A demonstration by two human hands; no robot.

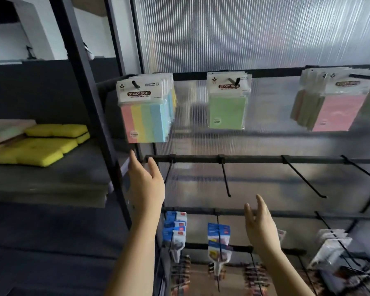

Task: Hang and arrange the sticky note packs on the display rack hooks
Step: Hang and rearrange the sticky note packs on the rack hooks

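Several multicolour sticky note packs [146, 107] hang on the top bar's left hook. Green packs [228, 103] hang on the middle hook, and pink and pale green packs [333, 103] on the right hook. My left hand [145, 184] is raised just below the multicolour packs, fingers straight, holding nothing. My right hand [260, 225] is lower and to the right, open with relaxed fingers, empty. Below the packs, the second bar [254, 160] carries several bare hooks [225, 178].
Blue-carded items [174, 229] and other packaged goods [219, 246] hang on lower bars. Yellow sponges [45, 144] lie on a grey shelf at left. A black upright post [94, 116] separates shelf and rack. A ribbed translucent panel [244, 35] backs the rack.
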